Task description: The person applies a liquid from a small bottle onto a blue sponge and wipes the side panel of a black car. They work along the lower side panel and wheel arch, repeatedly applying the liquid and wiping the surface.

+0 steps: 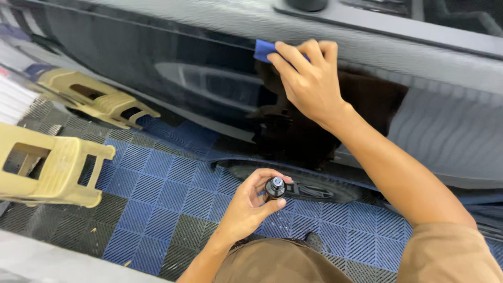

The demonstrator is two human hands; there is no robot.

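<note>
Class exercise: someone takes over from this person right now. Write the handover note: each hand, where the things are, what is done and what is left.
Right hand: fingers pressed flat on a blue applicator pad, holding it against the upper part of the dark glossy car panel.
Left hand: held low near the lap, gripping a small dark bottle upright, cap on.
Around: blue and grey grid floor tiles; a beige plastic stool lies on its side at left.
Done: cannot tell how much of the panel is wiped; it shines all over.
Left: probably continue along the panel, reloading the pad from the bottle as needed.

Tan plastic stool (pixel 50 170) on blue/black grid floor tiles (pixel 157 183)
</note>
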